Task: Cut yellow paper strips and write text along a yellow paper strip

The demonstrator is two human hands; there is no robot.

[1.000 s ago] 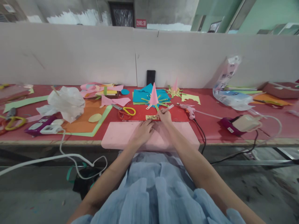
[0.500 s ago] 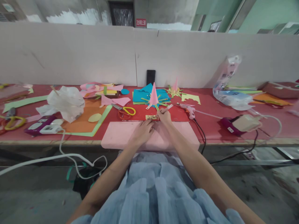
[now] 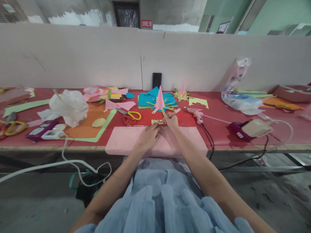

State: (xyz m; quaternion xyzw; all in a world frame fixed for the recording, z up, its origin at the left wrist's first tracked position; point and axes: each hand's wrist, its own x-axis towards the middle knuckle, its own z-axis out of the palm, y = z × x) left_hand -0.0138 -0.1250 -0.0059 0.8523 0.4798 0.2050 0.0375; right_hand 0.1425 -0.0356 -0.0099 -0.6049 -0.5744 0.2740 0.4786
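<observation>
My right hand [image 3: 172, 121] is closed round a pale pen [image 3: 177, 111], its tip down at a small pale-yellow paper slip [image 3: 155, 121] with handwriting on it. Beside the slip, my left hand [image 3: 151, 133] lies flat, fingers stretched out towards the slip's lower edge, its wrist over a pink pad [image 3: 123, 139]. Under the slip is a bright red sheet [image 3: 186, 117]. Just beyond stands a pink paper cone [image 3: 159, 99], ringed by green-yellow strips on blue sheets [image 3: 145, 98]; a second pink cone [image 3: 182, 89] stands behind it to the right.
Scissors with yellow and red handles [image 3: 133, 115] lie left of the slip. To the right are a pink glue gun [image 3: 196, 114] with a black cord and a purple power strip [image 3: 240, 131]. Crumpled white plastic [image 3: 69, 106] sits on orange paper at left. A white partition [image 3: 97, 58] stands behind.
The pen's upper end has shifted slightly to the right as my right hand makes a small movement. My left hand stays in place.
</observation>
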